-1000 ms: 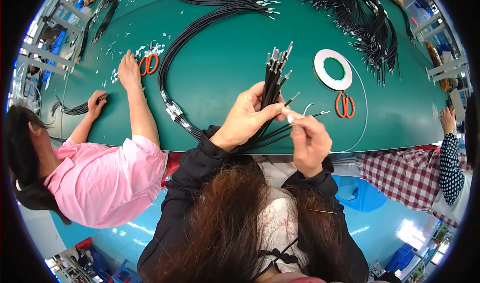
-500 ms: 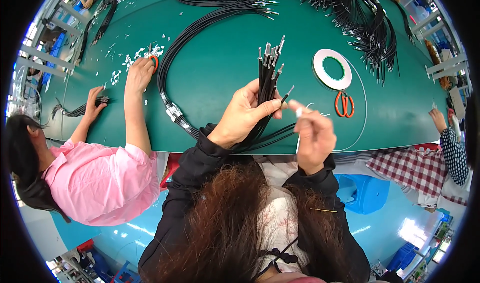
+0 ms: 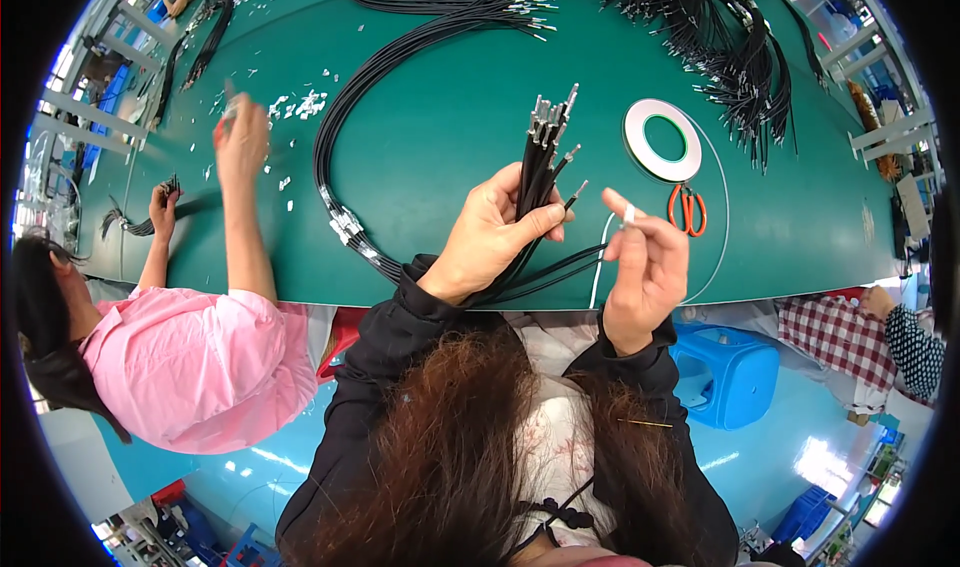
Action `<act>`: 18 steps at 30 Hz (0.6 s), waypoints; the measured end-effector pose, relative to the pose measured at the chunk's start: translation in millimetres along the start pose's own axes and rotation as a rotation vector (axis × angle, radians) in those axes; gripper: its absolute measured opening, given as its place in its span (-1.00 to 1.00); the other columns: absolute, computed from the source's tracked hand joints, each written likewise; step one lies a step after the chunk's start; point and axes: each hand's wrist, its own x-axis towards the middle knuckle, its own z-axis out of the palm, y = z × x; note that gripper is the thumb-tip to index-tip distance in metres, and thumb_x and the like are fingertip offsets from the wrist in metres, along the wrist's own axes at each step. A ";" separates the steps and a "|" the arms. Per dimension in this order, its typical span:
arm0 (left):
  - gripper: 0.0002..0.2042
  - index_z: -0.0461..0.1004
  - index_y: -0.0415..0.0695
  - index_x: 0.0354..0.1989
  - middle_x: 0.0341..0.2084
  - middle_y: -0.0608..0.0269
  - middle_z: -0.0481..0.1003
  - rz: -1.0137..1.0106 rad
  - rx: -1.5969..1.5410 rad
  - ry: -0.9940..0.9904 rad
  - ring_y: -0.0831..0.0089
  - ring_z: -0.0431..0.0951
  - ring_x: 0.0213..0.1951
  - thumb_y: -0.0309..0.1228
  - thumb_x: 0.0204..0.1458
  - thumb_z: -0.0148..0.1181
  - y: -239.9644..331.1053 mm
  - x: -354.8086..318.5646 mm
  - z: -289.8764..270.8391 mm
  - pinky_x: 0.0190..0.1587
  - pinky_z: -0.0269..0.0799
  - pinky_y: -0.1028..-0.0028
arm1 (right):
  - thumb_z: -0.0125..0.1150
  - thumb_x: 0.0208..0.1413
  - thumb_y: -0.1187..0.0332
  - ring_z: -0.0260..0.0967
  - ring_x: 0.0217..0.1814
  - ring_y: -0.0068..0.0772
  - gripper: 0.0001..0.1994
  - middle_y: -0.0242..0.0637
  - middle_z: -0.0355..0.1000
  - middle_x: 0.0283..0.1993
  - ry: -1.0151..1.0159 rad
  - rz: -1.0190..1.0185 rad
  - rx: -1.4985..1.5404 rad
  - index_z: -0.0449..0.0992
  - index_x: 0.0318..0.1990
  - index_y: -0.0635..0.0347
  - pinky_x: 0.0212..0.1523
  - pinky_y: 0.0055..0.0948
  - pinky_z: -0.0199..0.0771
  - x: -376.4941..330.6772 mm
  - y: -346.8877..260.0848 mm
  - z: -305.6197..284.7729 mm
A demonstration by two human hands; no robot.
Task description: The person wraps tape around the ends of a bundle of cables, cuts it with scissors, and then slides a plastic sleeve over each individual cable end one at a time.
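Observation:
My left hand is closed around a bundle of black cables, their bare metal tips pointing up and away from me. One cable tip leans out to the right, past my thumb. Just right of the bundle, my right hand is pinched, with a bit of white tape strip at the index finger. A thin white length hangs beside that hand to the table edge. A few black cables run from under my left hand to behind the right fingers, where their ends are hidden.
A white tape roll and orange-handled scissors lie right of my hands. Long bundled cables curve along the left; a cable pile lies far right. A co-worker in pink sits left, near white scraps. A blue stool stands below.
My right hand has moved right, away from the bundle and the leaning cable tip. My left hand keeps its hold, the tips slightly shifted. The co-worker's hand with scissors has moved left.

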 end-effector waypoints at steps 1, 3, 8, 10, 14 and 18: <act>-0.81 0.33 -0.27 -0.18 -0.37 0.26 0.42 0.000 0.000 0.008 0.58 0.46 -0.39 -0.55 0.04 0.13 0.7 0.1 0.7 -0.29 0.41 0.59 | -0.08 0.18 0.54 0.21 -0.50 -0.67 -0.93 0.04 0.46 -0.13 0.025 -0.119 -0.032 0.28 -0.20 0.31 -0.45 -0.69 0.25 1.7 -0.7 -1.2; -0.81 0.33 -0.27 -0.19 -0.37 0.27 0.42 0.009 -0.006 0.007 0.58 0.46 -0.39 -0.55 0.04 0.14 1.4 0.2 1.4 -0.28 0.41 0.59 | -0.09 0.18 0.55 0.21 -0.50 -0.66 -0.93 0.05 0.46 -0.13 -0.080 -0.242 -0.163 0.28 -0.20 0.31 -0.44 -0.68 0.26 6.3 6.5 -2.6; -0.82 0.33 -0.27 -0.21 -0.37 0.29 0.42 -0.002 -0.001 -0.009 0.58 0.47 -0.37 -0.56 0.03 0.15 -3.7 1.7 2.7 -0.27 0.42 0.57 | -0.08 0.16 0.59 0.18 -0.50 -0.64 -0.90 0.07 0.45 -0.10 -0.238 -0.217 -0.146 0.27 -0.18 0.30 -0.43 -0.64 0.28 -1.0 10.9 -7.0; -0.82 0.34 -0.27 -0.21 -0.37 0.29 0.42 -0.015 0.005 -0.017 0.58 0.47 -0.36 -0.56 0.02 0.16 -3.6 2.2 2.8 -0.27 0.42 0.57 | -0.07 0.15 0.59 0.18 -0.50 -0.63 -0.89 0.07 0.45 -0.10 -0.212 -0.080 -0.010 0.27 -0.17 0.29 -0.43 -0.63 0.29 -1.1 9.7 -9.2; -0.82 0.34 -0.27 -0.21 -0.37 0.30 0.43 -0.012 0.008 -0.001 0.59 0.47 -0.34 -0.57 0.01 0.16 2.0 2.3 3.1 -0.24 0.43 0.56 | -0.07 0.14 0.61 0.17 -0.51 -0.64 -0.88 0.08 0.45 -0.09 -0.202 -0.278 -0.231 0.27 -0.17 0.29 -0.44 -0.63 0.28 8.2 7.0 -13.8; -0.81 0.34 -0.26 -0.21 -0.37 0.32 0.43 -0.010 -0.067 0.031 0.60 0.46 -0.32 -0.58 0.00 0.17 1.0 2.3 5.7 -0.22 0.44 0.56 | 0.06 0.01 0.69 0.33 -0.51 -0.45 -0.83 0.02 0.49 -0.15 -0.293 -0.376 -0.389 0.35 -0.23 0.32 -0.46 -0.55 0.35 9.8 6.6 -9.3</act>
